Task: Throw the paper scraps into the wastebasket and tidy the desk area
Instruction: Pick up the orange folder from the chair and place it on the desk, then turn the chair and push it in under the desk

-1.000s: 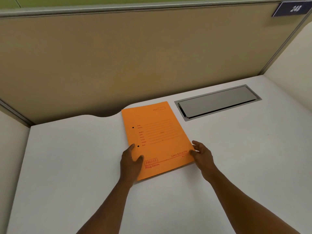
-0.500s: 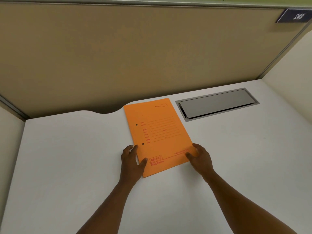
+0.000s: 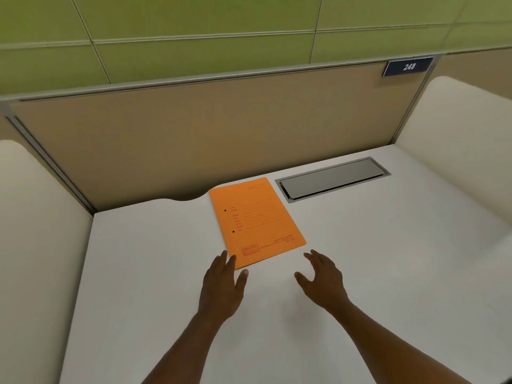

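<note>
Both hands lifting off orange folder (image 3: pixel 256 221), now pulling back toward near counter (image 3: pixel 388 259) edge. Left hand (image 3: pixel 221 286) nearer, fingertips touching folder's near corner; right hand (image 3: pixel 322 278) just clear. Both grips wide, empty. Folder lying mid-counter, long axis running toward back edge.

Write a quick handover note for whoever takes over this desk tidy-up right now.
Left hand: open, holding nothing, fingertips at the near left corner of the orange folder.
Right hand: open, empty, just short of the folder's near edge.
Folder lies flat on the white desk, beside the grey cable hatch.
No paper scraps or wastebasket in view, so I cannot confirm that step.
Left: check for scraps off-camera.
</note>
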The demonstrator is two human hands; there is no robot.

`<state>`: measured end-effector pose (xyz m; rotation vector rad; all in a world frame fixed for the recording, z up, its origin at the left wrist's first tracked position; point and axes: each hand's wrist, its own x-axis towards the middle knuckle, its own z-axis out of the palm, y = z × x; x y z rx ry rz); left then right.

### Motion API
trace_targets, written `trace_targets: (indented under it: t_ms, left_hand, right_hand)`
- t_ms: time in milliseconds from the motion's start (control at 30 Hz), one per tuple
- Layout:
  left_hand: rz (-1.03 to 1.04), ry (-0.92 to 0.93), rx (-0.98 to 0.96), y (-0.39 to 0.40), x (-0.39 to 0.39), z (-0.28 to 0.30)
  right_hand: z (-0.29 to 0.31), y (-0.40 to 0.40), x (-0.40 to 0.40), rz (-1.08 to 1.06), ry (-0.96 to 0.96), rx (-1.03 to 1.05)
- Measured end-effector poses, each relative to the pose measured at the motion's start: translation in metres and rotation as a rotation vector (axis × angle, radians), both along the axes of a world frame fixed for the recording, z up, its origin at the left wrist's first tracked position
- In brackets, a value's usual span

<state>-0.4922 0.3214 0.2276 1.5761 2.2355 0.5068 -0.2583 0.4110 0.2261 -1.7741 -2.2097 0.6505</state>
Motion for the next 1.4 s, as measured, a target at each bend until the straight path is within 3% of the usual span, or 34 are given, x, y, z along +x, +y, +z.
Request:
trace_targets:
  t_ms: [700,1400]
  left_hand:
    - [-0.059,0.032,0.022,-0.302,0.254,0.081]
    - [-0.11,0.093,0.153,-0.523,0.392,0.116]
  right_hand:
    - [0.08,-0.296,0.231,0.066,-0.004,0.072]
    - [0.11,-0.529,0.355,0.031,0.141,0.164]
